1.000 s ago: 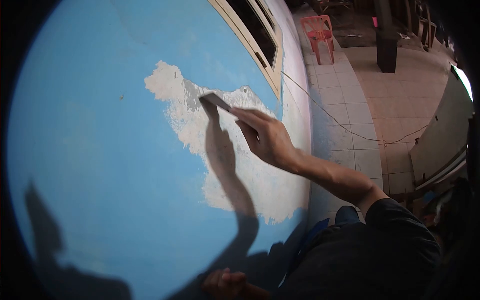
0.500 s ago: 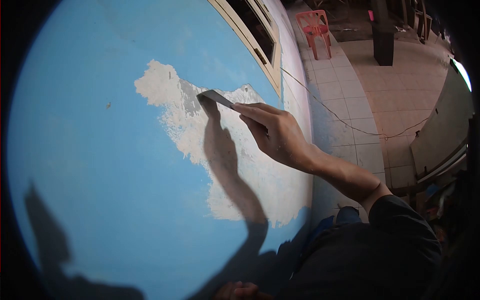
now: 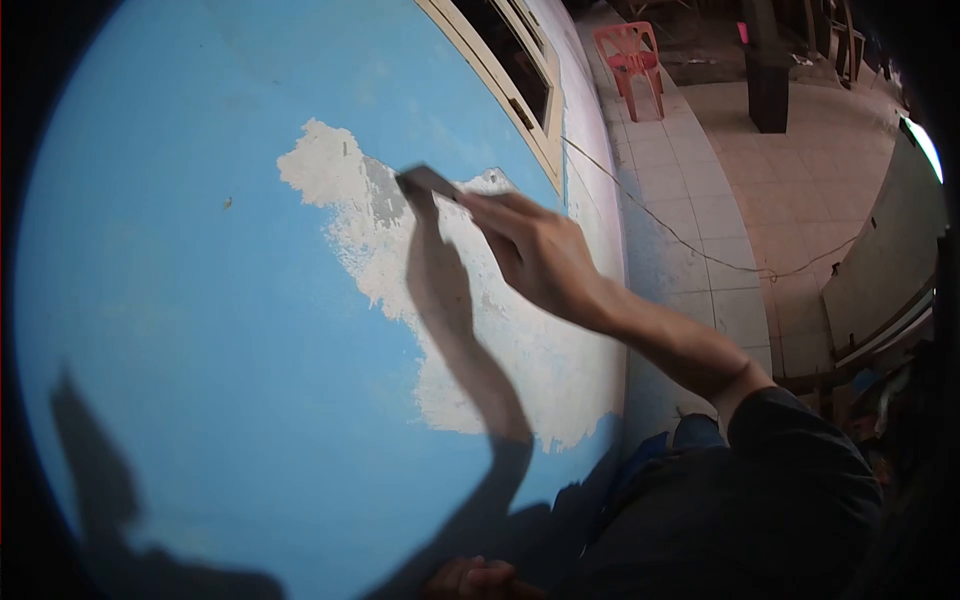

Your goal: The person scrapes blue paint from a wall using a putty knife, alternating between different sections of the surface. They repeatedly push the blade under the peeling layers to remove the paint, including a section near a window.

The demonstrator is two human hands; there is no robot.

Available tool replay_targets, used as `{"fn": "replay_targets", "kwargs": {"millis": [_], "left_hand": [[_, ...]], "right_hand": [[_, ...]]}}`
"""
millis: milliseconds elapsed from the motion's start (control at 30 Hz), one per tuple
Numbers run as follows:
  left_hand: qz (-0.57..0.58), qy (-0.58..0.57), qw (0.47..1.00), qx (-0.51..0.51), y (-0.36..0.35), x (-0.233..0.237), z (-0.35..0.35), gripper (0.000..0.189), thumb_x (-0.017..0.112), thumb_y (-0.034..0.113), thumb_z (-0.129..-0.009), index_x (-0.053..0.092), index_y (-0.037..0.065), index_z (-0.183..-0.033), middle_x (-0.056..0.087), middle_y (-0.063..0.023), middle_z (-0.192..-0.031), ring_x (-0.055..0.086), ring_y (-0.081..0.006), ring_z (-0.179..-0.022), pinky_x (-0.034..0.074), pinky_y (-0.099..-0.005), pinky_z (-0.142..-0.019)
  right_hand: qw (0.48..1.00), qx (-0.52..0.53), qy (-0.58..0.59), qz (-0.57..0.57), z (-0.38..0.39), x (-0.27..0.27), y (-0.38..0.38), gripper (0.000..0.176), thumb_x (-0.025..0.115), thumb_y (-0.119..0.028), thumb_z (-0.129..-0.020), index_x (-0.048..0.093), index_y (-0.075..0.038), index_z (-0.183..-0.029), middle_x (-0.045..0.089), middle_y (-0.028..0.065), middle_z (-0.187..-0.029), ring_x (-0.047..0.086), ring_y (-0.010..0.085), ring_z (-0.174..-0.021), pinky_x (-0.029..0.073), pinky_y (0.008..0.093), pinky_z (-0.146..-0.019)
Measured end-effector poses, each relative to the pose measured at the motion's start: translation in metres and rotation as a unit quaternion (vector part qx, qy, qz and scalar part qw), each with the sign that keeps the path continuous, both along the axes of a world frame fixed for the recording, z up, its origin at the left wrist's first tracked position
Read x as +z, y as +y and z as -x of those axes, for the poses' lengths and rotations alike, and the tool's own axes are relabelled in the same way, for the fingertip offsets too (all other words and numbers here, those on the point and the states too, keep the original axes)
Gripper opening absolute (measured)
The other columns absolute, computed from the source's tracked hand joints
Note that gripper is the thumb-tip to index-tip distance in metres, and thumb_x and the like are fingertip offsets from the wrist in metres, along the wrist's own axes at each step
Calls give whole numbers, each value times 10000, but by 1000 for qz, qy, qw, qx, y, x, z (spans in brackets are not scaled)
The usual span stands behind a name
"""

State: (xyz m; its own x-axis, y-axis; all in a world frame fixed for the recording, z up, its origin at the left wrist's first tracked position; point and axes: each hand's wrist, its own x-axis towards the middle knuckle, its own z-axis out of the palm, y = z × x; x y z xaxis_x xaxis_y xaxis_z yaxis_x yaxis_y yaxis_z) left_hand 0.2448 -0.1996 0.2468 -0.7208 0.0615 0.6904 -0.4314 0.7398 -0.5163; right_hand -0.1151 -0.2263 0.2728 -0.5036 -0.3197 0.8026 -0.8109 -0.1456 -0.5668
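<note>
My right hand (image 3: 545, 250) is closed around a scraper (image 3: 430, 181), a flat dark blade whose edge meets the wall at the upper border of a bare patch. This patch (image 3: 390, 270) shows whitish plaster with grey spots, surrounded by blue paint (image 3: 220, 330). A long shadow of my arm falls across it. At the bottom edge, in dim light, the curled fingers of my left hand (image 3: 475, 577) are partly visible; anything they hold is hidden.
A cream-framed window (image 3: 545, 130) sits in the wall just above the patch. A thin cable (image 3: 690, 240) runs from the wall across the tiled floor (image 3: 680, 185). Farther off stand a red plastic chair (image 3: 630, 60) and a dark post base (image 3: 767, 100). A board (image 3: 885, 245) leans at right.
My right hand has shifted slightly up and left with the scraper, and the blade now looks blurred. The left fingers have barely moved.
</note>
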Motion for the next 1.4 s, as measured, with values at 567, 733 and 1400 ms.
{"fn": "replay_targets", "kwargs": {"millis": [567, 733, 1400], "left_hand": [[-59, -138, 988, -41, 2, 17, -14, 334, 446, 166, -972, 321, 154, -662, 407, -16, -569, 343, -129, -442, 314, -290, -403], [-185, -67, 975, -99, -5, 11, -12, 327, 456, 167, -970, 326, 163, -670, 409, -20, -582, 377, -143, -452, 335, -288, -413], [-153, -122, 979, -56, -11, 16, -3, 331, 487, 230, -994, 395, 159, -684, 417, 17, -594, 350, -133, -421, 357, -295, -416]], "right_hand": [[999, -7, 33, 19, 3, 2, 0, 350, 597, -54, -927, 650, -96, -1271, 701, 111, -1188, 734, 272, -802, 597, 359, -597], [997, 16, 63, 31, -13, -12, 12, 333, 577, -65, -944, 652, -95, -1268, 715, 111, -1146, 723, 275, -773, 588, 355, -618], [997, 3, 73, 12, -6, 10, 13, 422, 589, -44, -921, 627, -160, -1324, 695, 113, -1207, 732, 267, -781, 574, 327, -536]]}}
